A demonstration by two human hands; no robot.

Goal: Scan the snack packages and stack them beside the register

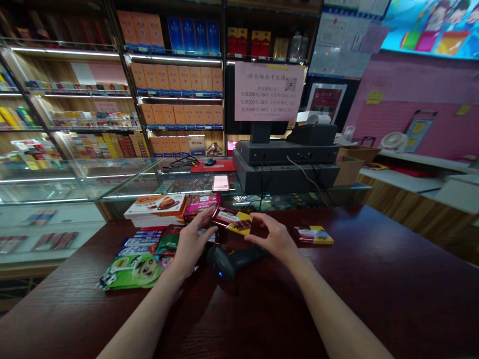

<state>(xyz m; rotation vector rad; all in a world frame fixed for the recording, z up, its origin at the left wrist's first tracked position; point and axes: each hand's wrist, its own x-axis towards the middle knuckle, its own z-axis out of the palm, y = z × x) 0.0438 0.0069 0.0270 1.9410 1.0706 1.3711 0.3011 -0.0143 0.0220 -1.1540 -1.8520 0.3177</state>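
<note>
where left grip (pixel 191 244) faces right grip (pixel 276 238), chocolate bar (pixel 232 220) between

The left forearm (pixel 149 314) and right forearm (pixel 335 311) are extended from the near side, angled inward. The left hand (pixel 191 240) and right hand (pixel 276 238) are turned toward each other, thumbs and fingers curved into facing pinches.

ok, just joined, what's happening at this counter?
A person holds a chocolate bar up in both hands, left hand at one end, right hand at the other. Just below, a scanner lies on the counter, blue light on. A similar bar lies beyond the right hand. A box and packets, including a green one, sit to the left.
</note>
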